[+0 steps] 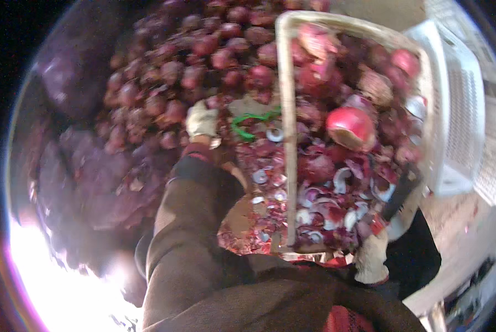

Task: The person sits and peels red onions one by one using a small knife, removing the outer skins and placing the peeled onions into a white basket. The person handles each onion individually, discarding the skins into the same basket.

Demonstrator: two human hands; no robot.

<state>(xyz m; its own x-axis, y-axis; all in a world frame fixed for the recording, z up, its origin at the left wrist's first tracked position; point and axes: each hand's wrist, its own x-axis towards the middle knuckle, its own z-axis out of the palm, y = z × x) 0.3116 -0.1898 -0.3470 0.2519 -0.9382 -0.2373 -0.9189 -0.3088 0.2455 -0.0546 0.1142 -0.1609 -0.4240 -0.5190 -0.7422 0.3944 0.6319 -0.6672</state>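
Observation:
My left hand [202,120], in an off-white glove, reaches to the near side of a large heap of red onions [169,74]; blur hides whether its fingers hold one. At the lower right my right hand [371,255], gloved too, is at the near corner of a pale plastic crate [289,145]. A dark, blurred tool-like object [401,191] extends up from beside it, and a small red thing [378,224] shows at its fingers. The crate holds whole onions, a large shiny red onion [351,128], and many cut skins and white-lined end pieces.
White perforated plastic crates [464,108] stand at the right. Onion scraps [268,199] lie between my left arm and the crate, with a green strip [248,124] near them. Purple mesh sacks [94,178] bulge at the left.

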